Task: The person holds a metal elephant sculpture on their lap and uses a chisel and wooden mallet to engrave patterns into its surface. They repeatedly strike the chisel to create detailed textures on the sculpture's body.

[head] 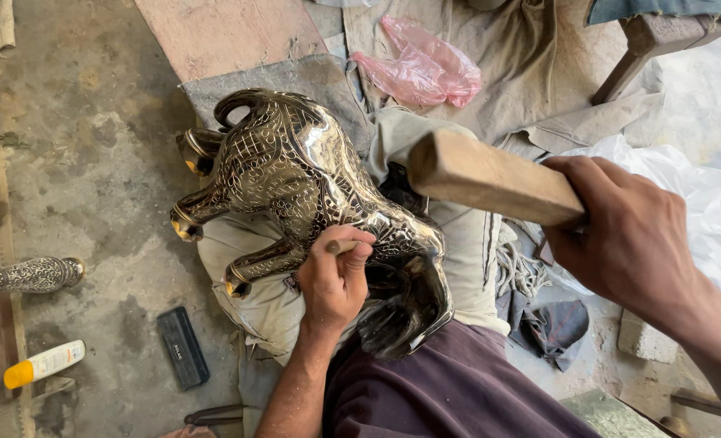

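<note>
A shiny engraved metal animal figure lies on its side on a pale cushion in my lap. My left hand is closed around a small chisel, its tip set against the figure's flank. My right hand grips a thick wooden mallet, held raised to the right of the figure, above the chisel.
On the concrete floor at left lie a black rectangular block, a white bottle with a yellow cap and an engraved metal piece. A pink plastic bag lies on cloth behind. White plastic sheet at right.
</note>
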